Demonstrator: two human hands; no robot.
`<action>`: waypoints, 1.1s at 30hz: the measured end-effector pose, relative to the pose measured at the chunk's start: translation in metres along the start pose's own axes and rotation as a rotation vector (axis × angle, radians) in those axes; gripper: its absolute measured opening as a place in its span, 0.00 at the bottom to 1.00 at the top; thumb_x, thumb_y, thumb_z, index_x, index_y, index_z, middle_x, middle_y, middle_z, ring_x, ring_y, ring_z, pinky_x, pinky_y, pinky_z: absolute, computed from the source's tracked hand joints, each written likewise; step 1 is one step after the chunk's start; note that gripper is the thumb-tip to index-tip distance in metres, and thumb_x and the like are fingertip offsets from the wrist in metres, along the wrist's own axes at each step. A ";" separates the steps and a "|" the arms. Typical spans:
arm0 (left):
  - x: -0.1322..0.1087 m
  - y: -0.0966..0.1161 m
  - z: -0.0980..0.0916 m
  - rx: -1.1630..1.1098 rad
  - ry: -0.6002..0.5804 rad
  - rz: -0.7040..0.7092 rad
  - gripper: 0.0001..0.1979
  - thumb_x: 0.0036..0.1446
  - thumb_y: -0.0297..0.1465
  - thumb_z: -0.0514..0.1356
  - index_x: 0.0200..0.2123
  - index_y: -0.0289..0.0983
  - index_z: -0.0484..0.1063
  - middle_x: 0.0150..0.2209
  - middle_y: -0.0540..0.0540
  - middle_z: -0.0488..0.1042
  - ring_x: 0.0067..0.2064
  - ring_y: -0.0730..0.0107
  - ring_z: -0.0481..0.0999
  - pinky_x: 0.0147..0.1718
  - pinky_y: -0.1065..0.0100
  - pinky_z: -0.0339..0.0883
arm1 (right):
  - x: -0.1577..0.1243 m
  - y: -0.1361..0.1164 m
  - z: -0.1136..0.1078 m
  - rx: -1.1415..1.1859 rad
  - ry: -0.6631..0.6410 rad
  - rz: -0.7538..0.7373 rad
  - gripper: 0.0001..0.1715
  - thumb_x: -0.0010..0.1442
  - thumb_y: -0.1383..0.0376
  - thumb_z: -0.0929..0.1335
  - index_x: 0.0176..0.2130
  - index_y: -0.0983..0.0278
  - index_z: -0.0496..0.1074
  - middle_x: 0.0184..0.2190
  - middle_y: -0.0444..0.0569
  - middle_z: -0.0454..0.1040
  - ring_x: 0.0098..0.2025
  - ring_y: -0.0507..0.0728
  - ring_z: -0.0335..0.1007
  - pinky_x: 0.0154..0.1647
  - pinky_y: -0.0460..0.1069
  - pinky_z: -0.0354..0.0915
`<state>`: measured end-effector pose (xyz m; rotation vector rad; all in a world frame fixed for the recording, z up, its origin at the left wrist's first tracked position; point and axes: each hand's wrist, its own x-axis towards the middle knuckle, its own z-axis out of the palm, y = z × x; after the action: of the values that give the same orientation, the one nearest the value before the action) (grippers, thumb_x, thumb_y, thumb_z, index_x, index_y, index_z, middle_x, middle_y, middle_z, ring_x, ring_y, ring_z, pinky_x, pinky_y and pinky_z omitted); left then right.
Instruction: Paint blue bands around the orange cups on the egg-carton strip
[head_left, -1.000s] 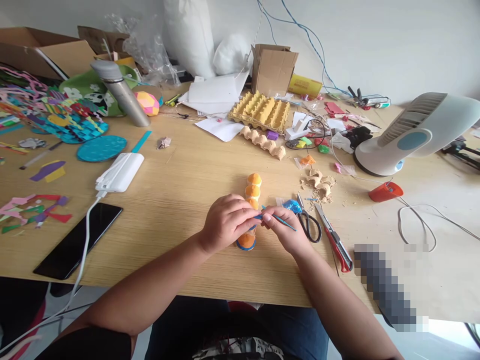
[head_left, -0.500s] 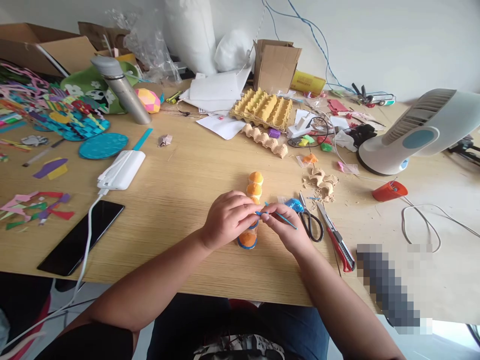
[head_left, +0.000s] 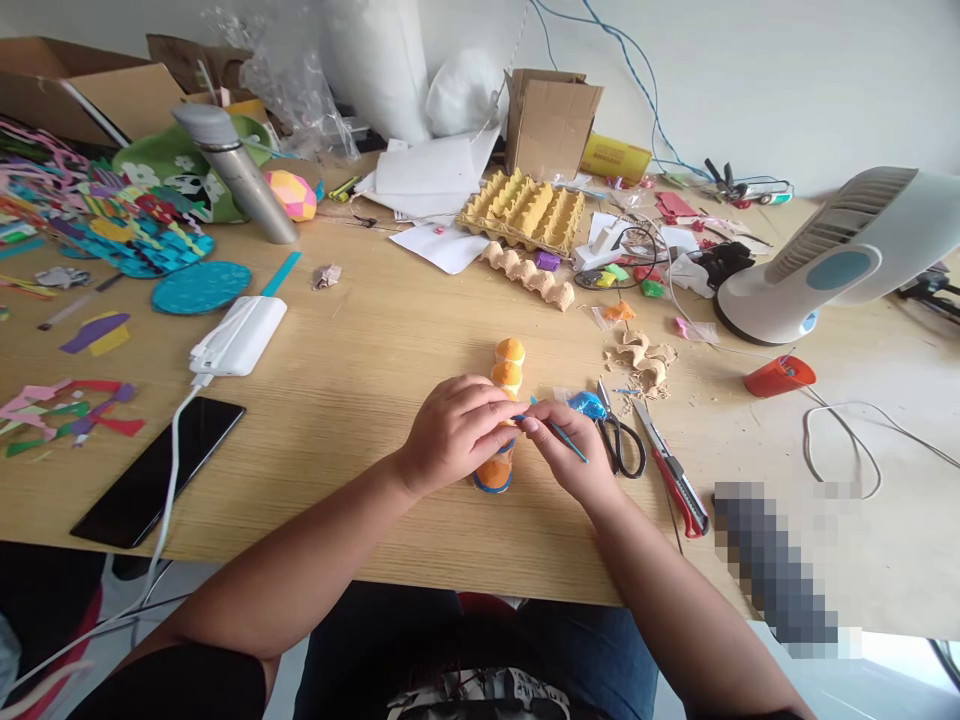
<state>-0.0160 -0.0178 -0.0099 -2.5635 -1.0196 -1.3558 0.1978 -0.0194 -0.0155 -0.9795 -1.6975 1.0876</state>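
Note:
An orange-covered strip of egg-carton cups (head_left: 509, 374) lies lengthwise on the table, with blue edging around its near cup. My hands hide its middle. Above it, my left hand (head_left: 459, 432) is closed, thumb and fingertips pinching a small blue piece that looks like modelling clay (head_left: 520, 418). My right hand (head_left: 566, 452) meets it at the fingertips and holds a thin blue stick-like tool (head_left: 570, 442) slanting across the palm. Just right of that hand are a packet of blue clay (head_left: 587, 404) and black-handled scissors (head_left: 621, 447).
A red box cutter (head_left: 679, 490) lies to the right, past it an orange cup (head_left: 780, 376) and a white fan (head_left: 817, 260). Carton scraps (head_left: 643, 358) and a yellow egg tray (head_left: 523, 212) are farther back. A phone (head_left: 161, 470) and white power bank (head_left: 240, 335) lie left.
The whole view has shifted slightly. My fingertips have moved a little around the small blue piece, and the tool in my right hand has tilted slightly. The carton strip stays on the table.

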 end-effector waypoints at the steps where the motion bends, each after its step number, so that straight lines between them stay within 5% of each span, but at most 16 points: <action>1: 0.000 0.000 0.000 -0.018 -0.004 -0.002 0.11 0.68 0.32 0.68 0.53 0.40 0.81 0.45 0.44 0.86 0.48 0.60 0.82 0.48 0.58 0.76 | 0.000 0.001 0.000 -0.006 -0.002 -0.006 0.26 0.70 0.43 0.71 0.36 0.61 0.80 0.31 0.48 0.80 0.32 0.55 0.73 0.35 0.50 0.69; 8: -0.001 -0.001 0.002 -0.043 0.010 0.004 0.08 0.68 0.29 0.67 0.49 0.41 0.83 0.39 0.48 0.87 0.43 0.63 0.82 0.44 0.60 0.75 | 0.003 -0.001 -0.004 -0.142 -0.008 -0.165 0.26 0.74 0.45 0.68 0.35 0.60 0.79 0.29 0.48 0.79 0.32 0.56 0.73 0.37 0.52 0.69; 13: 0.000 -0.002 0.000 -0.056 0.029 -0.015 0.10 0.67 0.27 0.67 0.49 0.44 0.84 0.39 0.49 0.87 0.42 0.64 0.81 0.42 0.61 0.75 | 0.001 0.000 -0.002 -0.039 -0.025 -0.099 0.21 0.70 0.45 0.72 0.40 0.60 0.80 0.31 0.47 0.79 0.32 0.55 0.73 0.36 0.51 0.70; 23: 0.000 -0.002 0.000 -0.086 0.035 -0.007 0.11 0.67 0.26 0.67 0.50 0.43 0.82 0.41 0.49 0.87 0.44 0.64 0.82 0.46 0.60 0.75 | 0.003 -0.005 -0.006 -0.146 -0.032 -0.170 0.22 0.74 0.49 0.69 0.34 0.60 0.79 0.27 0.46 0.74 0.30 0.55 0.69 0.35 0.51 0.66; 33: -0.001 -0.002 -0.001 -0.067 0.034 -0.010 0.11 0.68 0.29 0.68 0.52 0.44 0.82 0.41 0.48 0.87 0.44 0.64 0.82 0.46 0.61 0.74 | 0.003 -0.001 -0.005 0.013 -0.012 -0.055 0.22 0.70 0.45 0.72 0.37 0.59 0.81 0.30 0.47 0.80 0.32 0.55 0.72 0.35 0.51 0.69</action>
<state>-0.0179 -0.0171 -0.0104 -2.5760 -0.9998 -1.4546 0.2014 -0.0159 -0.0132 -0.9144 -1.7150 1.0695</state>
